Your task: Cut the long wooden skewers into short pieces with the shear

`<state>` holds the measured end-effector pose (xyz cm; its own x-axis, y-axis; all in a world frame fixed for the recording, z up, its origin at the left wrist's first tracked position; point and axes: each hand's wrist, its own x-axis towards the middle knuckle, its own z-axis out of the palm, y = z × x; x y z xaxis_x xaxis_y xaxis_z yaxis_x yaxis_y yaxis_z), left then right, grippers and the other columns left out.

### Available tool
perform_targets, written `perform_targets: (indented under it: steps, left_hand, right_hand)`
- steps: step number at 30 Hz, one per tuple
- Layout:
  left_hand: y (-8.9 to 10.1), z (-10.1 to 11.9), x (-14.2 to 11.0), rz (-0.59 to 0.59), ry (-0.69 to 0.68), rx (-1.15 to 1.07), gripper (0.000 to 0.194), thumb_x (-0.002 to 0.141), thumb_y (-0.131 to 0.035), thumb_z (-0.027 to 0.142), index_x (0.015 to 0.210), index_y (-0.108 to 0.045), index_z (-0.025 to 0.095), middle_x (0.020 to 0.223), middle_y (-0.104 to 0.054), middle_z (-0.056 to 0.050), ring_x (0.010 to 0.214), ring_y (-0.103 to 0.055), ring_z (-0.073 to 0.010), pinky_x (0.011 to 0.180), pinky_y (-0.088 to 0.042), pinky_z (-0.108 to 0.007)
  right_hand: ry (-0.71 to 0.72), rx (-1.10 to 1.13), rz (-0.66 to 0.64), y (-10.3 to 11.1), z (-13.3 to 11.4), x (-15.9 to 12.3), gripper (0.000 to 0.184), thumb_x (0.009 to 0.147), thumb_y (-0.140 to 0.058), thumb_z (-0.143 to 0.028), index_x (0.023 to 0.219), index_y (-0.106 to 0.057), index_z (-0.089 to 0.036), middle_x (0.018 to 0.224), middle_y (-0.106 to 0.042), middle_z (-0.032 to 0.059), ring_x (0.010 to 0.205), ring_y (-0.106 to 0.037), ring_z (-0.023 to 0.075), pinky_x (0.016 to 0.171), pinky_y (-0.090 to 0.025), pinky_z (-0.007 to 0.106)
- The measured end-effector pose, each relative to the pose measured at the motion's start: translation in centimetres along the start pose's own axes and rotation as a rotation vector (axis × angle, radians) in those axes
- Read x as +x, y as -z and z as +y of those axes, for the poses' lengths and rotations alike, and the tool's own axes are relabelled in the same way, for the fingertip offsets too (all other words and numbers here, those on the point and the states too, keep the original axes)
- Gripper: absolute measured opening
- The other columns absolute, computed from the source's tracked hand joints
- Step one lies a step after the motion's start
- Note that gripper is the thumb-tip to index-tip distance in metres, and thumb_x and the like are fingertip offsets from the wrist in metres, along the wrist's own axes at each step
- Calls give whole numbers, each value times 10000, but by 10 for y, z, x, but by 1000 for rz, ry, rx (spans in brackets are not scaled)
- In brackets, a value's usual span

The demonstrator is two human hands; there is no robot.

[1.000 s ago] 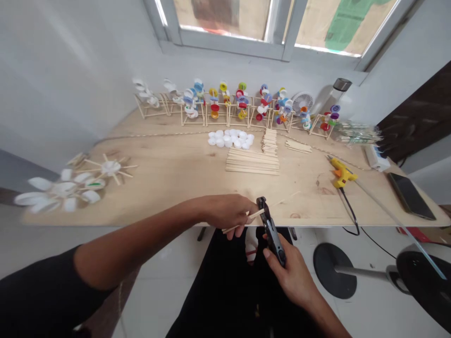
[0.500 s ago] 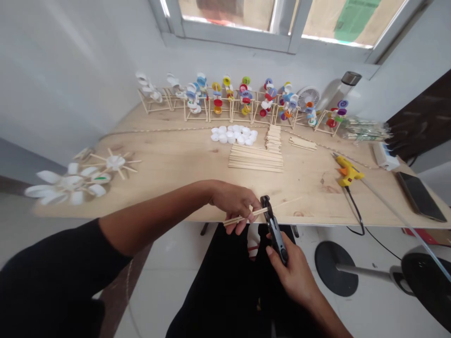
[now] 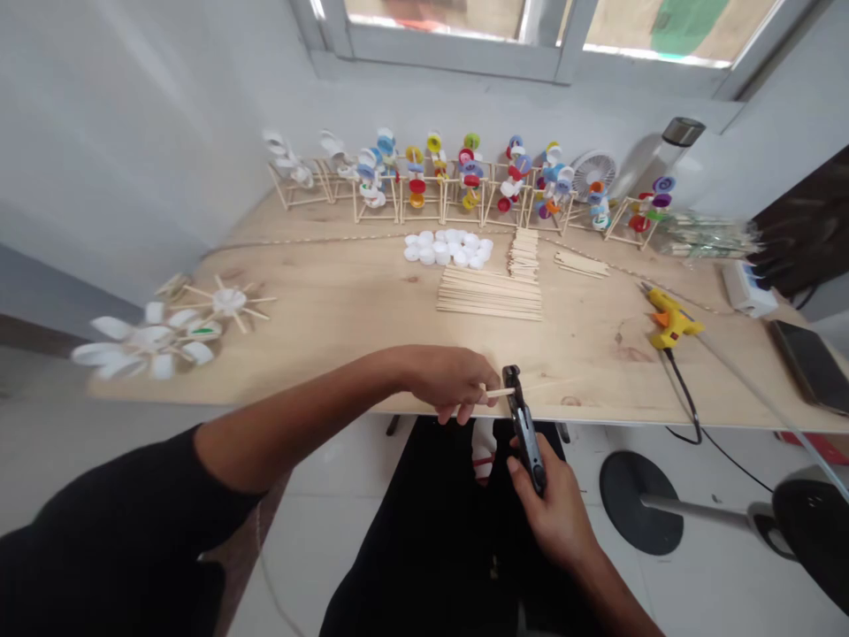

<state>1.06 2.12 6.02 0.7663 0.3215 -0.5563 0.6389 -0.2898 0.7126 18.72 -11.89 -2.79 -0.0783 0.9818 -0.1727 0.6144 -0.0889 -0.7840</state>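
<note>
My left hand point(image 3: 451, 382) is closed around a thin wooden stick point(image 3: 499, 392) at the near edge of the wooden table point(image 3: 332, 327). The stick's end sits in the jaws of black cutting pliers point(image 3: 523, 426). My right hand point(image 3: 554, 513) grips the pliers' handles from below, just in front of the table edge. Only a short piece of the stick shows between my fingers and the jaws.
A stack of wooden sticks point(image 3: 489, 295) and white bottle caps point(image 3: 449, 249) lie mid-table. Stick-and-cap models point(image 3: 464, 181) line the back edge. A yellow glue gun point(image 3: 669, 321) with its cord, a phone point(image 3: 809, 364) and a power strip point(image 3: 748, 290) lie right. White cap wheels point(image 3: 159, 336) sit left.
The stick has turned level and only a short piece shows at the jaws; the long part beyond the pliers is gone. The camera shifted slightly left and down.
</note>
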Motion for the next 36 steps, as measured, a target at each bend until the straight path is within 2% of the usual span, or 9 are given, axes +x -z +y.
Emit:
perform_targets:
  steps: [2, 5, 7, 9, 13, 18, 25, 32, 36]
  left_hand:
    - [-10, 4, -3, 171, -6, 208, 206, 811, -362, 127, 843, -563, 164, 716, -660, -27, 521, -593, -121, 507, -418, -217]
    - [-31, 7, -4, 424, 37, 537, 207, 796, -421, 124, 898, -594, 177, 738, -656, -57, 677, -625, -194, 550, -416, -255]
    - [-46, 8, -3, 548, 79, 617, 243, 816, -413, 134, 1000, -565, 180, 786, -657, -68, 706, -623, -213, 558, -418, -275]
    - [-60, 10, 0, 624, 127, 629, 280, 812, -427, 135, 1074, -521, 172, 803, -650, -63, 708, -617, -214, 567, -424, -285]
    - [-79, 12, 9, 702, 192, 609, 303, 806, -429, 119, 1102, -484, 151, 831, -629, -62, 725, -604, -199, 597, -437, -286]
    - [-88, 7, 19, 789, 257, 593, 280, 813, -411, 113, 1070, -512, 161, 810, -623, -55, 714, -588, -199, 582, -430, -285]
    - [-87, -5, 23, 886, 194, 634, 204, 828, -421, 151, 967, -567, 184, 709, -588, -28, 630, -547, -180, 530, -391, -266]
    - [-90, -18, 27, 989, 87, 704, 258, 855, -362, 137, 987, -583, 165, 672, -566, -26, 570, -508, -158, 511, -372, -264]
    - [-90, -23, 28, 1021, 44, 702, 235, 853, -393, 163, 975, -595, 166, 656, -563, -19, 555, -504, -150, 500, -368, -265]
  right_hand:
    - [-4, 0, 23, -2, 1, 1, 188, 851, -440, -307, 973, -513, -185, 808, -692, 39, 701, -653, 199, 635, -457, 260]
    - [-1, 12, 30, -5, 1, 1, 179, 844, -444, -296, 963, -513, -182, 783, -686, 33, 686, -647, 193, 627, -453, 257]
    - [-1, 21, 35, -6, 0, 0, 167, 836, -449, -278, 958, -512, -182, 785, -682, 32, 698, -646, 192, 643, -452, 257]
    - [-10, 28, 36, -7, -1, 0, 156, 831, -452, -262, 952, -510, -183, 783, -678, 29, 694, -641, 188, 648, -451, 257]
    - [-28, 53, 37, -9, -3, 0, 136, 822, -457, -244, 935, -505, -185, 781, -671, 26, 689, -635, 182, 649, -449, 254]
    - [-33, 81, 16, -13, -1, 1, 124, 816, -461, -220, 931, -495, -191, 793, -661, 26, 707, -625, 180, 666, -447, 257]
    - [-31, 87, 3, -14, 0, 5, 110, 807, -468, -213, 911, -496, -192, 716, -621, 6, 638, -589, 166, 616, -441, 246]
    - [-35, 190, -44, -9, -3, 8, 125, 789, -489, -189, 912, -506, -194, 782, -637, 17, 715, -602, 171, 670, -451, 250]
    - [-74, 208, -71, -10, -3, 10, 96, 785, -500, -207, 875, -520, -180, 728, -620, 4, 661, -586, 158, 633, -451, 244]
